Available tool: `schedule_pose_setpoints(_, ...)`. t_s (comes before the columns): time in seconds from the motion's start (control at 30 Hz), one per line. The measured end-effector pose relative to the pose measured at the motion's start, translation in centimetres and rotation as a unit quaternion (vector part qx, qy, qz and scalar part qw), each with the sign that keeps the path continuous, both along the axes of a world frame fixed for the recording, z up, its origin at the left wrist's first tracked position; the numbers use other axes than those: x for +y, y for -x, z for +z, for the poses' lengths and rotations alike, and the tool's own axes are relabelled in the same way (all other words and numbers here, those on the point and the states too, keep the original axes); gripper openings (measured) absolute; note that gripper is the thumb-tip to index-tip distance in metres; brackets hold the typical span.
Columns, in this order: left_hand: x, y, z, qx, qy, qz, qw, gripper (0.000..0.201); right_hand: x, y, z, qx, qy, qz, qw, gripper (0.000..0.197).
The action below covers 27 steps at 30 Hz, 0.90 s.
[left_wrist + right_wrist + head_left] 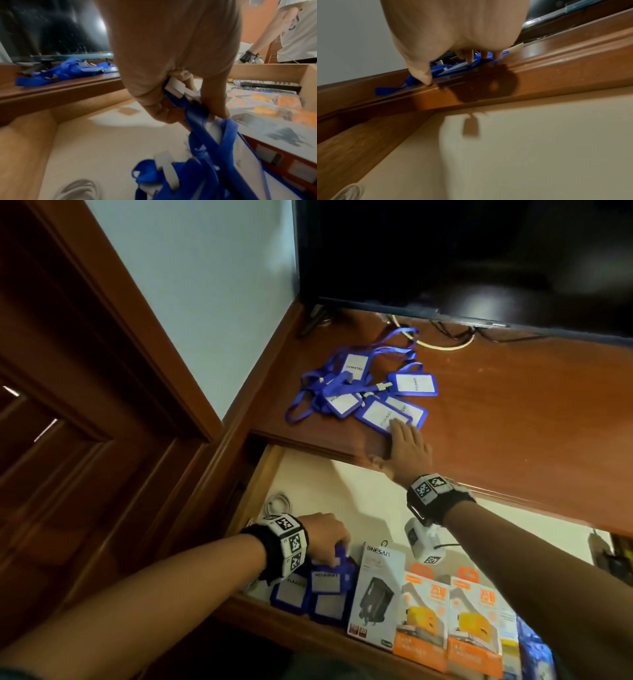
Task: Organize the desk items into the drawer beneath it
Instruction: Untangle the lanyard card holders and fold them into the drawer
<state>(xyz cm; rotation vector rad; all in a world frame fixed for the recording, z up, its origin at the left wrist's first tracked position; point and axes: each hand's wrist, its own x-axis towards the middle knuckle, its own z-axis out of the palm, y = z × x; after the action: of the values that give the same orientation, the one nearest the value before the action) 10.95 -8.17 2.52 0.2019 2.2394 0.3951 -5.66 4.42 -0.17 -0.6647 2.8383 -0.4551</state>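
Head view: badge holders going from desk (496,412) into the open drawer (359,491) below.

Left hand (323,537) is curled round blue lanyard straps (202,121), lowering a held bunch of badges (320,587) into the drawer's near left corner beside boxed chargers (376,587). Right hand (406,446) lies flat, fingers straight, on the nearest badge (383,414) of the tangled pile (356,385) near the desk edge. They look light, floppy and slick; the straps probably snag, so gather by the straps.

Badge holders (310,594) (blue) partly under left hand (322,537).
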Motion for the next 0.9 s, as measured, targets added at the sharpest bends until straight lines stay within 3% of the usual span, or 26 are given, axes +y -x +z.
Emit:
schedule_pose_setpoints(0.17,1.4,-0.2,-2.1,-0.025,0.018,-0.038,0.999,0.039,1.2,-0.4,-0.6,0.091,-0.079,0.021,0.992,0.095)
schedule_pose_setpoints(0.33,2.7,-0.7,-3.6,-0.028,0.034,-0.087,0.995,0.038,2.0,-0.7,-1.5,0.117,-0.09,0.046,0.988,0.077)
schedule_pose_setpoints(0.43,3.1,-0.9,-4.0,-0.017,0.02,-0.077,0.997,0.034,1.4,-0.6,-1.2,0.101,-0.076,0.04,0.991,0.064)
schedule_pose_setpoints(0.53,3.0,-1.0,-3.9,-0.02,-0.033,-0.024,0.999,0.033,0.8,-0.9,-1.1,0.087,-0.041,0.017,0.995,0.059)
schedule_pose_setpoints(0.7,2.2,-0.7,-3.4,0.066,-0.061,0.024,0.996,0.039,0.6,-1.5,-0.9,0.089,-0.038,-0.007,0.995,0.049)
schedule_pose_setpoints(0.8,1.7,-0.5,-3.0,0.078,-0.123,0.164,0.976,0.04,0.9,-2.0,-0.7,0.104,-0.036,-0.011,0.994,0.038)
schedule_pose_setpoints(0.9,0.9,-0.4,-2.5,0.078,-0.202,0.305,0.927,0.031,2.0,-2.2,-0.4,0.096,-0.009,-0.023,0.995,0.034)
